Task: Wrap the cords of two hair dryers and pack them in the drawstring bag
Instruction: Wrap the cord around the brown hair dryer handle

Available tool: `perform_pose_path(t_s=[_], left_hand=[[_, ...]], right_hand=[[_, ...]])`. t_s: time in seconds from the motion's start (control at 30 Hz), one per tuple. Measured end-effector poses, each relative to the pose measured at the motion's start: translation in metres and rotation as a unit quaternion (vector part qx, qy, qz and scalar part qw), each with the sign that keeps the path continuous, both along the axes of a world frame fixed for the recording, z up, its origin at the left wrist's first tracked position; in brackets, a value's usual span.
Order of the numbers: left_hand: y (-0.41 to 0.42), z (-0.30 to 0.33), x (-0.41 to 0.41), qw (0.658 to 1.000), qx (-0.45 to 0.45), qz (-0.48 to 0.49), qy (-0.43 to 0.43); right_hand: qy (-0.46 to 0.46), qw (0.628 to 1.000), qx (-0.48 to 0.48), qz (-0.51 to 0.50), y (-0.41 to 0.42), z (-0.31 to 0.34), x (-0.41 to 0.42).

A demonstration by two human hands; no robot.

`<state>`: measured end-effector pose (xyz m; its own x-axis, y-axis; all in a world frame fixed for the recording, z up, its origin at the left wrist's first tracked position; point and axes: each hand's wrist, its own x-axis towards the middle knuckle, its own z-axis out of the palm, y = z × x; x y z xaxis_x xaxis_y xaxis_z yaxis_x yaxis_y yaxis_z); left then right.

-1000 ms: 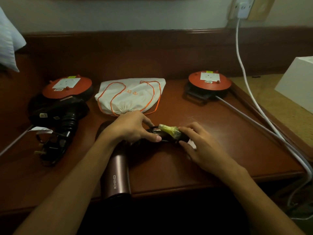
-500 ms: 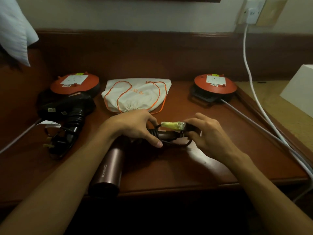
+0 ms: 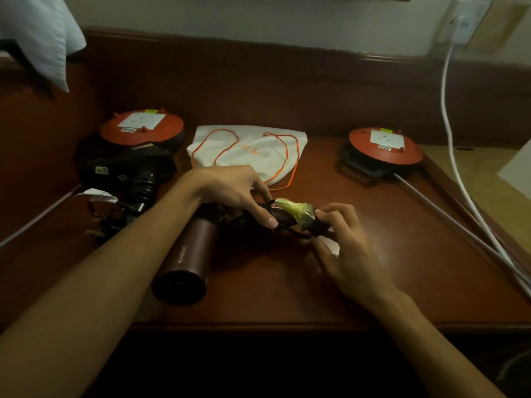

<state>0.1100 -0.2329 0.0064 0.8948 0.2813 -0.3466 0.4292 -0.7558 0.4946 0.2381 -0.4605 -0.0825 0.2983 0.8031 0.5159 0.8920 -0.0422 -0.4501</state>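
Note:
A bronze hair dryer [image 3: 186, 254] lies on the wooden table [image 3: 388, 282], its barrel pointing toward me. My left hand [image 3: 230, 191] grips its handle and the black cord [image 3: 287, 228] wound there. My right hand [image 3: 342, 239] pinches the cord's plug end, which carries a yellow-green wrap [image 3: 296, 209]. A black hair dryer [image 3: 135, 170] with its loose cord and plug [image 3: 109, 225] lies at the left. The white drawstring bag [image 3: 247, 150] with orange strings lies flat behind my hands.
Two orange cable reels stand at the back left [image 3: 140, 127] and back right [image 3: 385, 146]. White cables [image 3: 454, 156] run from a wall socket down the table's right edge. A white cloth [image 3: 37, 35] hangs at the upper left.
My hands have lifted the plug end a little and turned it; the wrapped cord bundle sits higher off the table. The view has shifted slightly.

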Motion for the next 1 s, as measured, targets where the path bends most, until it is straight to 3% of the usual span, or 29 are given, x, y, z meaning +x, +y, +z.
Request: perform_pose_path(t_s=[0.13, 0.3, 0.37, 0.6, 1.0], left_hand=[[0.003, 0.004, 0.003, 0.999, -0.035, 0.010, 0.021], [0.005, 0.006, 0.006, 0.998, -0.038, 0.019, 0.043], [0.005, 0.004, 0.008, 0.998, -0.040, 0.023, 0.047], [0.002, -0.002, 0.012, 0.998, -0.032, 0.019, 0.055], [-0.015, -0.007, 0.008, 0.997, 0.020, 0.039, 0.056]], right_hand=[[-0.023, 1.000, -0.012, -0.005, 0.005, -0.010, -0.002], [-0.179, 0.982, 0.004, -0.058, 0.013, -0.011, 0.000], [-0.199, 0.979, 0.010, -0.052, 0.014, -0.011, 0.003], [-0.176, 0.984, -0.009, -0.032, 0.005, -0.011, 0.015], [0.037, 0.999, -0.037, -0.012, -0.009, 0.000, 0.025]])
